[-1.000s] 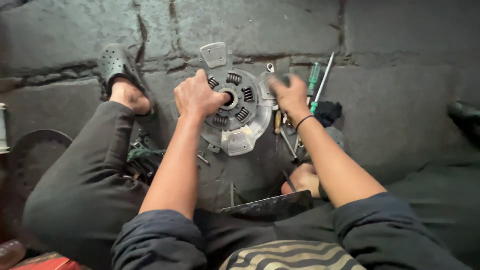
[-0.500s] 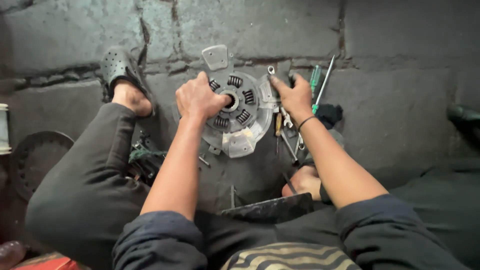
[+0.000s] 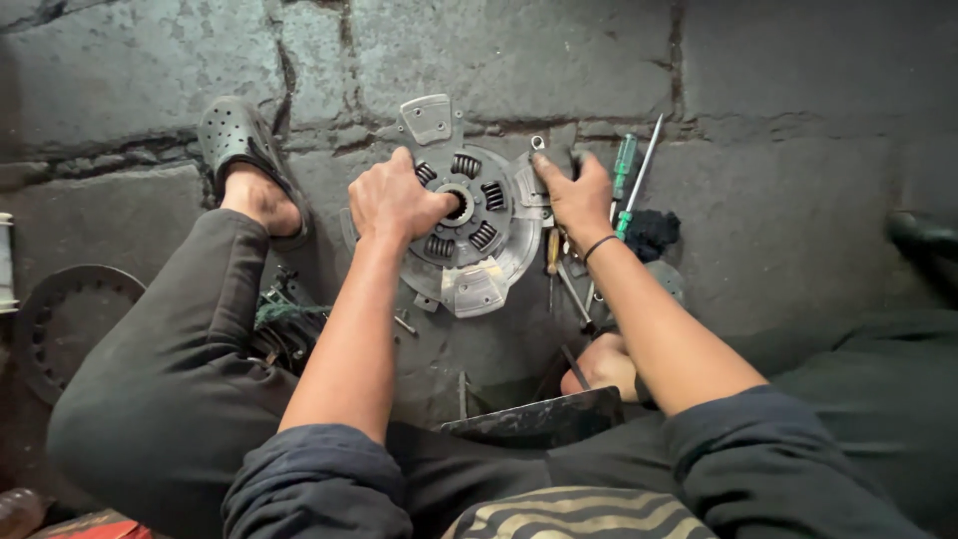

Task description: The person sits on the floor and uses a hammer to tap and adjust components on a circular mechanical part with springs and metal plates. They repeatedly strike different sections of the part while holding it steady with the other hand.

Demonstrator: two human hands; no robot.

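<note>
The clutch disc (image 3: 469,235) lies flat on the stone floor (image 3: 778,180). Left hand (image 3: 394,200) sits fisted on the disc's left side, fingers curled tight. Right hand (image 3: 577,195) presses the disc's right edge, fingers seemingly pinching a small metal tool (image 3: 539,150). A green-handled screwdriver (image 3: 623,170) lies just right of the disc.

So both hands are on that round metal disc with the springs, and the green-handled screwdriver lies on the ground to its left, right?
Not quite. In the head view both hands, left hand and right hand, are on the disc, but the green-handled screwdriver lies to its right, beyond the right hand.
</note>
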